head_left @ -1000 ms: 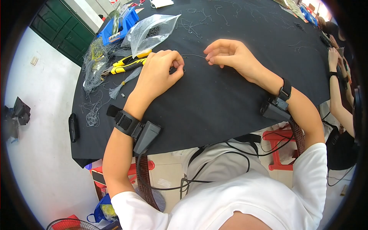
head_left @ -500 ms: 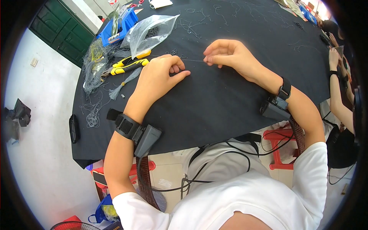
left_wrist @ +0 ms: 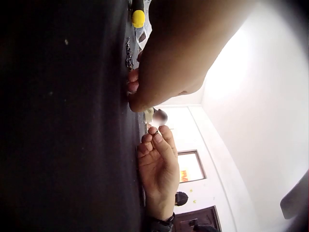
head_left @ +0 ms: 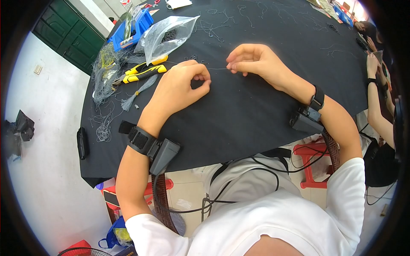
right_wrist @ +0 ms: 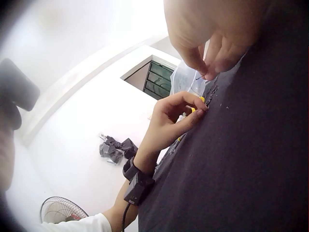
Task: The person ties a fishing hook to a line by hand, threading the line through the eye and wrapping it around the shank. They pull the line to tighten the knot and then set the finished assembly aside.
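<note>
Head view: thin grey wire [head_left: 218, 68] taut above matte black tablecloth [head_left: 256, 123], 12 o'clock. Left hand [head_left: 179, 87] and right hand [head_left: 254, 62] each pinch one end. Crinkled clear bag [head_left: 166, 36] at 11 o'clock. Blue bin [head_left: 132, 36] label illegible.

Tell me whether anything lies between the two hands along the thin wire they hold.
Nothing visible does. The thin wire runs straight from the left hand to the right hand over the black cloth. The yellow-handled pliers and the plastic bag lie beyond the left hand, off that line.
</note>
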The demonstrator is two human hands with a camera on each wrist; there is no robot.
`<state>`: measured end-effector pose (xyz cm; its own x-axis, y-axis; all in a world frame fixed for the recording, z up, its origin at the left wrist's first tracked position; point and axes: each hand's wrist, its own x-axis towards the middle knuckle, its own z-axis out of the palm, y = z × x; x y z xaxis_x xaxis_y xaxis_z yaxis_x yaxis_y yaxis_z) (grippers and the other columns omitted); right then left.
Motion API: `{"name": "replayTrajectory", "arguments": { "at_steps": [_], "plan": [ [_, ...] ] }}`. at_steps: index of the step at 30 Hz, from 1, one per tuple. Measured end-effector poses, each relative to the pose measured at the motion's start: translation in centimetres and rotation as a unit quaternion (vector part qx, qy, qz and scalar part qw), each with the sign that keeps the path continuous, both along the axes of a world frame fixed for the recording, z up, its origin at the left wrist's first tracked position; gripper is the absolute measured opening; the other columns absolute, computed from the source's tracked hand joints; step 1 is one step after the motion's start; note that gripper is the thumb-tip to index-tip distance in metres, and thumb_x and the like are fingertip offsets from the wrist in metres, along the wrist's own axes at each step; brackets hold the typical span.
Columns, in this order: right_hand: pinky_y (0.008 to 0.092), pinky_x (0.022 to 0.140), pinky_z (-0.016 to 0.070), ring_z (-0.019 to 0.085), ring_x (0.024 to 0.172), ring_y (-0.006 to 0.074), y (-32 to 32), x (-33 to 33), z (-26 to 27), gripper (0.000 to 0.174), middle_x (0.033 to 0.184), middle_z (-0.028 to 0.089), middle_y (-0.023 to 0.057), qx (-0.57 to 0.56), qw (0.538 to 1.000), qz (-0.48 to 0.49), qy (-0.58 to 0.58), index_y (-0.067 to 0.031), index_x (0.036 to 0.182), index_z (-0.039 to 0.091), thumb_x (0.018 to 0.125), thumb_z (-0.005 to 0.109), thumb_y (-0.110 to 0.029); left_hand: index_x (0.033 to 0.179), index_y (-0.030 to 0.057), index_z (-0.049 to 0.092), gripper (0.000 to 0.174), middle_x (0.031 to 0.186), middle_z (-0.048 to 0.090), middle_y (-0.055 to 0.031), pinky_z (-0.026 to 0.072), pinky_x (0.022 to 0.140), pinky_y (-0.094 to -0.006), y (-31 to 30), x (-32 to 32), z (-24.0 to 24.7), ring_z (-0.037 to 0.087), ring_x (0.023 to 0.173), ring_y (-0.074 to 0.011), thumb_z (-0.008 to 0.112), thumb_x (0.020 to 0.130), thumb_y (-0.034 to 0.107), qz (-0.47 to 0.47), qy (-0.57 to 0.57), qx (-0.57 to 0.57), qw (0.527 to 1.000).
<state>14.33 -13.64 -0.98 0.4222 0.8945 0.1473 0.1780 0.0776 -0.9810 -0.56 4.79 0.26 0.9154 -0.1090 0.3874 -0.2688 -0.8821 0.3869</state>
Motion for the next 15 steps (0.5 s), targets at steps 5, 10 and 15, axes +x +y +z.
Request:
{"name": "replayTrajectory", "arguments": {
  "at_steps": [5,10,15],
  "plan": [
    [0.023,0.07,0.0451,0.062,0.087,0.0119,-0.01,-0.08,-0.04,0.021,0.096,0.065,0.0066,0.0,1.0,-0.021,-0.008,-0.0036,0.1,0.061,0.081,0.064,-0.011,0.08,0.0009,0.061,0.009,0.077,0.059,-0.0058,0.0455,0.065,-0.0256,-0.55,-0.17,0.52,0.056,0.071,-0.0146,0.066,0.074,0.004,-0.015,0.049,-0.021,0.998],
    [0.0229,0.07,0.0448,0.061,0.087,0.0115,-0.08,-0.02,0.04,0.02,0.096,0.064,0.0057,0.0,1.0,-0.021,0.003,-0.0039,0.101,0.06,0.082,0.063,-0.011,0.082,0.0014,0.061,0.009,0.078,0.06,-0.0056,0.0457,0.064,-0.0255,-0.76,-0.25,0.27,0.057,0.071,-0.0143,0.065,0.075,0.003,-0.009,0.041,-0.029,0.999],
    [0.0226,0.071,0.0445,0.061,0.087,0.0114,-0.03,0.03,-0.08,0.02,0.096,0.064,0.0058,-0.003,1.0,-0.023,-0.013,-0.004,0.101,0.06,0.082,0.061,-0.01,0.084,0.0019,0.062,0.011,0.079,0.061,-0.006,0.0463,0.064,-0.0259,-0.5,-0.13,-0.11,0.059,0.073,-0.0144,0.066,0.075,0.004,-0.003,0.003,-0.021,1.0]
  ]
}}
